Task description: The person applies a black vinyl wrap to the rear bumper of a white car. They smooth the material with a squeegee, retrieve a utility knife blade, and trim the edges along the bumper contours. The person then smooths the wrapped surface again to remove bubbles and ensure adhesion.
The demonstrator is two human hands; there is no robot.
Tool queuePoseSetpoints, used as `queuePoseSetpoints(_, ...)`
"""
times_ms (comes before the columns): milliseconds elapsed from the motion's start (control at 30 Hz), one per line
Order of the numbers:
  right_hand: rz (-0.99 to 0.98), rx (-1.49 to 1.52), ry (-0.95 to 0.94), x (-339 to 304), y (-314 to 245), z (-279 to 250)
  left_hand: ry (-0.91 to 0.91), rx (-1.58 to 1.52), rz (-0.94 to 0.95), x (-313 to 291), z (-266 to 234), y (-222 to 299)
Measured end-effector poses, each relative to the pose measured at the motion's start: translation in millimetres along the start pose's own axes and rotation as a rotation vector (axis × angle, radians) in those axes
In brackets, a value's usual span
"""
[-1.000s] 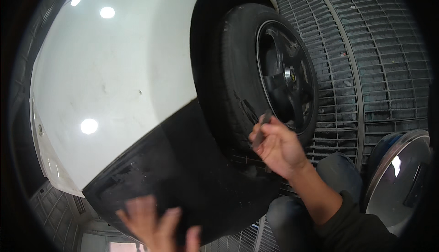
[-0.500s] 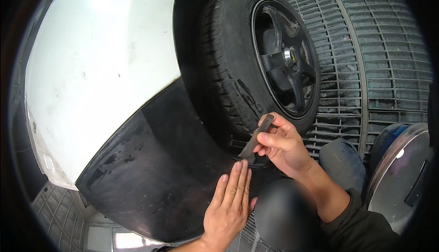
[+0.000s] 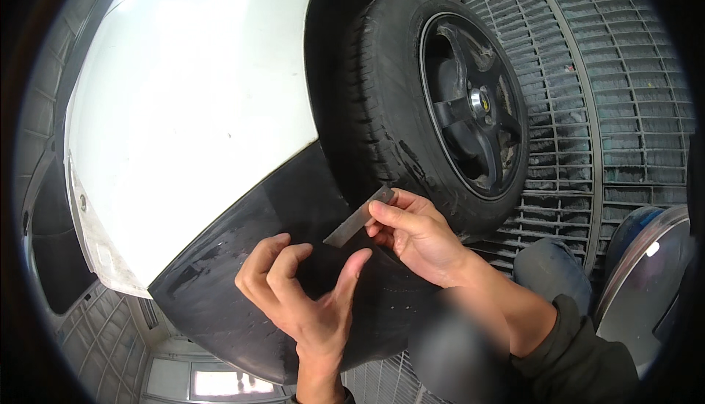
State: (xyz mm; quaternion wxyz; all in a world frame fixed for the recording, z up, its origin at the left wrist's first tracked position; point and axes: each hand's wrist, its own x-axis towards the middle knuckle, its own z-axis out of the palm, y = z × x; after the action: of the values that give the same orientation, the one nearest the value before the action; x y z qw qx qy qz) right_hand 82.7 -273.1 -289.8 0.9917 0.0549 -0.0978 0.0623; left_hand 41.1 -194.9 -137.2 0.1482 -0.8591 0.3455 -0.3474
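Note:
Between thumb and fingers, my right hand [image 3: 422, 239] pinches one end of a thin, flat grey strip [image 3: 351, 226], straight-edged and blade-like. Its free end slants down to the left, in front of the black lower panel [image 3: 213, 316] of a car. Whether it touches that panel I cannot tell. To the left, my left hand [image 3: 301, 305] is open and empty, its fingers curved and its thumb apart, in front of the same panel. Scuffs and worn, shiny patches mark the black surface. Above it lies the white body panel [image 3: 191, 132].
A black tyre [image 3: 411, 103] with a dark spoked wheel [image 3: 477, 103] fills the wheel arch beyond my right hand. Metal floor grating [image 3: 639, 110] runs along the right. At the lower right are a blue-grey rounded shape [image 3: 552, 275] and a round, rimmed object [image 3: 639, 257].
My left hand has come away from the strip's end and moved left, its flat fingers now curved and spread. My right hand has carried the strip left, tilting it nearer level.

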Motion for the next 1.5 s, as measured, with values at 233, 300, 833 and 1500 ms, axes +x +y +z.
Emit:
queuePoseSetpoints(233,-0.071,-0.076,0.047,12,1,9,0.071,-0.059,-0.106,2,6,-3)
queuePoseSetpoints(300,-0.089,-0.069,0.032,12,2,9,0.072,-0.02,-0.114,4,5,0)
queuePoseSetpoints(833,-0.142,0.012,0.01,12,5,6,0.024,0.041,-0.21,5,4,6)
queuePoseSetpoints(1500,-0.157,-0.008,0.042,20,-2,15,0.1,-0.017,-0.288,7,14,12)
